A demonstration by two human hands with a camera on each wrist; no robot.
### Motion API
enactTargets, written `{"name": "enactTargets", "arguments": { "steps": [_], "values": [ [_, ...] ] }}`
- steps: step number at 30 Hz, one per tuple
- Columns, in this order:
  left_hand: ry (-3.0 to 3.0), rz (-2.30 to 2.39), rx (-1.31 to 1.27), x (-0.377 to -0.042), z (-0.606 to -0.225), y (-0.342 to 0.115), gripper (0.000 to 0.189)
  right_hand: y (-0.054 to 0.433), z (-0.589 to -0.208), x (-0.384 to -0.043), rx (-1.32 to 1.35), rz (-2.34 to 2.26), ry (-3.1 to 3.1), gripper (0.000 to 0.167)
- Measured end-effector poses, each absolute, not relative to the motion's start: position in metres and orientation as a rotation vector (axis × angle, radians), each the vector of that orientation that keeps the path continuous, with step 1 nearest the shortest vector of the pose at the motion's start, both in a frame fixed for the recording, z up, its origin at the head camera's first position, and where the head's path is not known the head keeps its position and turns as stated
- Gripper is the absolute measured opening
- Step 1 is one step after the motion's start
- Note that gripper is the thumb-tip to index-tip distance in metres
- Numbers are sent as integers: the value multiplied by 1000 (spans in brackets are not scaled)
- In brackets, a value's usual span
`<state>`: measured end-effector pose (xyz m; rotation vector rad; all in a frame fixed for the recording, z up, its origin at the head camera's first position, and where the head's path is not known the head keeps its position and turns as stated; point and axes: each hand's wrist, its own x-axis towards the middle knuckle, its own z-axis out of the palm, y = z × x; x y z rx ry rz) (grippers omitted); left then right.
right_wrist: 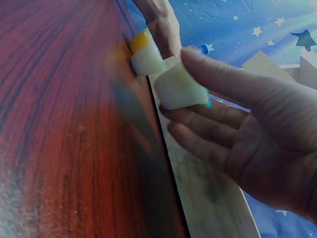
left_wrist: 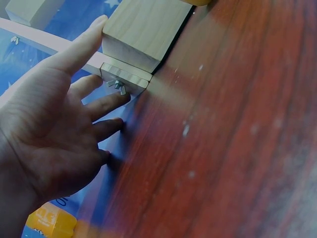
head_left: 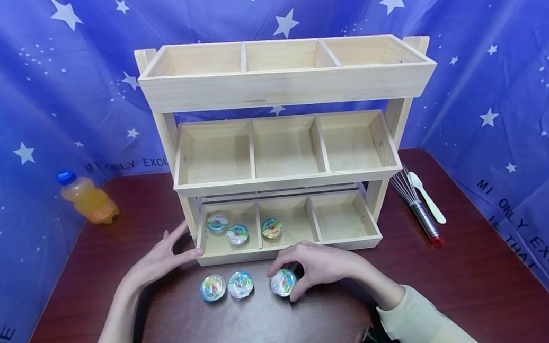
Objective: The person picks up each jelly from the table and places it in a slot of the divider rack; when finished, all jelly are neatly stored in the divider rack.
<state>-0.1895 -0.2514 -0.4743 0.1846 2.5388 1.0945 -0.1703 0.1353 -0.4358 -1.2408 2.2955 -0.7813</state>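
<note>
My right hand (head_left: pixel 316 264) pinches a small jelly cup (head_left: pixel 283 282) with a shiny printed lid, in front of the shelf's bottom tier. In the right wrist view the pale side of this jelly cup (right_wrist: pixel 181 88) shows between thumb and fingers. Left of it on the table are two more jelly cups, one (head_left: pixel 213 288) beside the other (head_left: pixel 241 285). My left hand (head_left: pixel 158 262) rests at the left end of the wooden shelf (head_left: pixel 280 255), fingers spread. In the left wrist view its thumb touches the wood and the palm holds nothing.
Two jelly cups lie in the bottom tier's left compartment (head_left: pixel 227 249), and another (head_left: pixel 271 228) in the middle one. An orange drink bottle (head_left: pixel 90 199) leans at the left. A whisk (head_left: pixel 418 206) and a white spoon (head_left: pixel 428 198) lie right of the shelf.
</note>
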Motion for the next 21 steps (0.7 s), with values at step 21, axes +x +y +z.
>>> {"name": "enactTargets", "arguments": {
  "steps": [21],
  "values": [
    [2537,1111,188,-188,-473,-251,99,144,-412,-195,-993,-1350,2436,51]
  ]
}}
